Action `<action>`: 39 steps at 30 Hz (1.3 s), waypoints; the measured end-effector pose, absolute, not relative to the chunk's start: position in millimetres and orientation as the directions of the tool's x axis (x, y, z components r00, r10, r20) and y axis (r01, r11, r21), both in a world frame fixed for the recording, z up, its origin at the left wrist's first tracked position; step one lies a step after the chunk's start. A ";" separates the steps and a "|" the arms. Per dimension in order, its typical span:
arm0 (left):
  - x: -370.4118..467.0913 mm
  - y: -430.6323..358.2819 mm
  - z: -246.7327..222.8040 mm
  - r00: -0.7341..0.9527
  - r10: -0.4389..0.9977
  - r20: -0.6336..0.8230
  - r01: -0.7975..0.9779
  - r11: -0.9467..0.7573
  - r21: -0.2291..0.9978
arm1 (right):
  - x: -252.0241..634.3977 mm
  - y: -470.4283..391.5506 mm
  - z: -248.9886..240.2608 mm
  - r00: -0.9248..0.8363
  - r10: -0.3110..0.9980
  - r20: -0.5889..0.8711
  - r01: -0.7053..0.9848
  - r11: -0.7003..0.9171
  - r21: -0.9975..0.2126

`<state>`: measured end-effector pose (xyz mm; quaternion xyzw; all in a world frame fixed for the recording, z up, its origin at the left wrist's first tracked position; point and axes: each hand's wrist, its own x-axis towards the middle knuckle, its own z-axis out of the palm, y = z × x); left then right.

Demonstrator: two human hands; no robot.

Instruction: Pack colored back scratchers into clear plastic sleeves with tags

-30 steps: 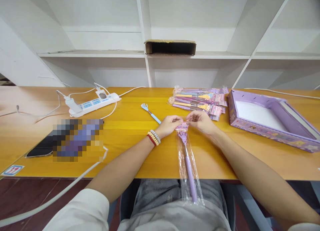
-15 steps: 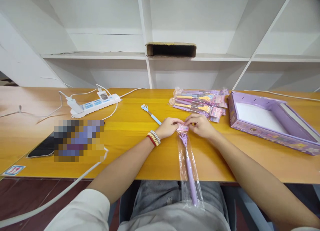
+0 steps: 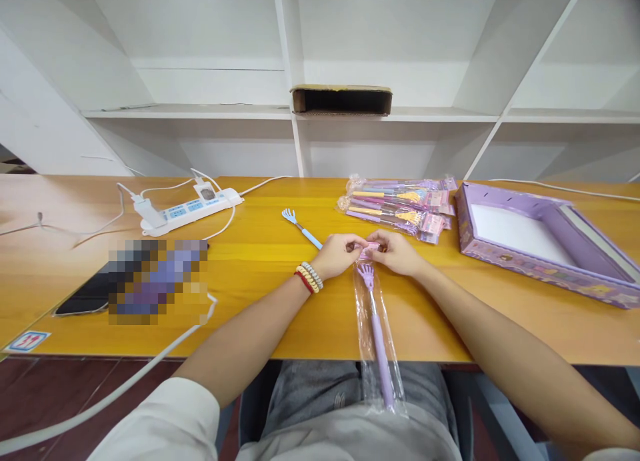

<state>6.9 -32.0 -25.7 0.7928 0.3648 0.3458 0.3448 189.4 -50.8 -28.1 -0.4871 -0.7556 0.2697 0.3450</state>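
A purple back scratcher lies inside a clear plastic bag, its claw end toward the shelf and its handle reaching past the table's front edge over my lap. At the bag's top is a pink card. My left hand pinches the card's left side, fingers closed. From the right, my right hand grips its other side, thumb and fingers together. A blue back scratcher without a bag lies left of my hands, its handle end hidden behind my left hand.
Several bagged back scratchers are piled behind my right hand. A purple box stands at the right. To the left are a white power strip, cables and a dark phone. A cardboard box sits on the white shelf.
My right hand has shifted slightly left, closer to my left hand, and its fingers have closed over the card's right side. The bagged back scratcher has barely moved.
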 end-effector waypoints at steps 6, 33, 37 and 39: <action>6.9 -33.3 -25.3 0.492 0.811 0.316 0.374 -0.525 0.764 | 188.5 -47.3 -29.9 -0.283 0.935 0.215 0.519 0.338 -0.786; 11.0 -35.5 -24.6 0.418 0.813 0.405 0.350 -0.556 0.754 | 212.8 -29.9 -32.0 0.011 0.917 0.398 0.529 0.332 -0.781; 11.4 -38.6 -23.9 0.478 0.851 0.218 0.356 -0.415 0.837 | 229.3 -22.3 -31.1 0.208 0.854 0.477 0.497 0.328 -0.803; 11.1 -41.8 -21.3 0.560 0.816 0.146 0.330 -0.381 0.864 | 232.7 -21.8 -29.3 0.291 0.812 0.506 0.480 0.334 -0.811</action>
